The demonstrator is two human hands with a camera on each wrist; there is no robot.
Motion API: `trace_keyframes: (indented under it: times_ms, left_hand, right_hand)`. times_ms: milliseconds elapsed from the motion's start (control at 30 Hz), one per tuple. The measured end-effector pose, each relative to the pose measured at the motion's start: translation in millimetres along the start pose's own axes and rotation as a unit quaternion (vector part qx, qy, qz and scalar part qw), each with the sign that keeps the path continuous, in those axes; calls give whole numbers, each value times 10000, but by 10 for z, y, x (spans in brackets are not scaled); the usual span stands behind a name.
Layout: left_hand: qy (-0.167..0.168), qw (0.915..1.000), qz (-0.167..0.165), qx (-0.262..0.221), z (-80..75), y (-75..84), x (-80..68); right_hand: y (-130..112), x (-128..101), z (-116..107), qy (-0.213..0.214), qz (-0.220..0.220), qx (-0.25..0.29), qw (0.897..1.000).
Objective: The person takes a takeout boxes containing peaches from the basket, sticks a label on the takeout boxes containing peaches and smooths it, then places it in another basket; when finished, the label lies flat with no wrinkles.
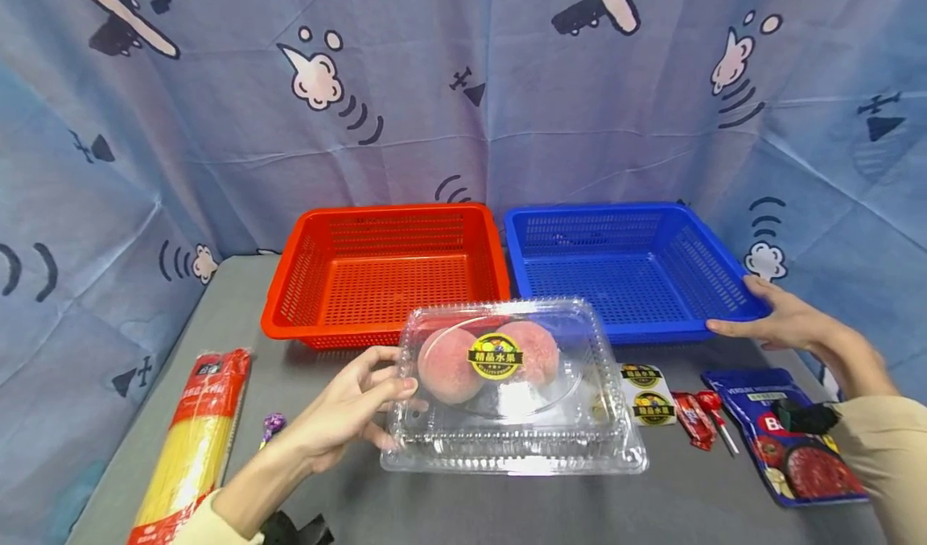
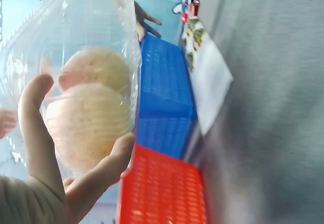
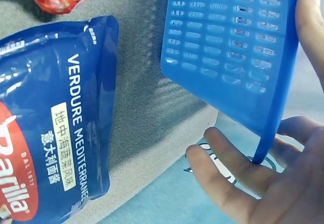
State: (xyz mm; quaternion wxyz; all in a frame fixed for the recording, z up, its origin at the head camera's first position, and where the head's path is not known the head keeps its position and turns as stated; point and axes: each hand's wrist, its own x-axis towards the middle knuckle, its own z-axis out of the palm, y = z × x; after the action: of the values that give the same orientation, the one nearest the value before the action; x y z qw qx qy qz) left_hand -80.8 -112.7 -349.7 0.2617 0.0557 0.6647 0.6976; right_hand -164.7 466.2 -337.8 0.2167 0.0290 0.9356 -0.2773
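My left hand grips the left end of a clear plastic fruit box, thumb on top. The lidded box is raised above the table and overlaps the front of both baskets in the head view. Inside lie two pink peaches, and a black-and-yellow label sits on the lid. In the left wrist view, thumb and finger straddle the box beside the peaches. At the blue basket's front right corner, my right hand holds the rim, its fingers around the edge in the right wrist view.
A red basket stands left of the blue one. A pack of spaghetti and a purple lollipop lie at left. At right lie a sticker sheet, a red candy packet, a red lollipop and a blue Barilla pouch.
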Motion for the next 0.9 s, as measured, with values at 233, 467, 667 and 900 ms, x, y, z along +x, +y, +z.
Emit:
trace_keyframes:
  times_ms: [233, 467, 667, 900]
  left_hand:
    - [206, 9991, 124, -357, 232, 331, 497]
    - [358, 9974, 153, -605, 432, 523, 1067]
    - [515, 9960, 306, -660, 623, 606, 1461]
    - [779, 9926, 455, -813, 909, 581, 1823]
  right_hand:
    - [-55, 18, -19, -204, 204, 37, 9996]
    - [-105, 24, -29, -286, 296, 177, 9990]
    - [-146, 16, -42, -345, 365, 36, 9987]
    - [-123, -2, -52, -423, 402, 76, 9983]
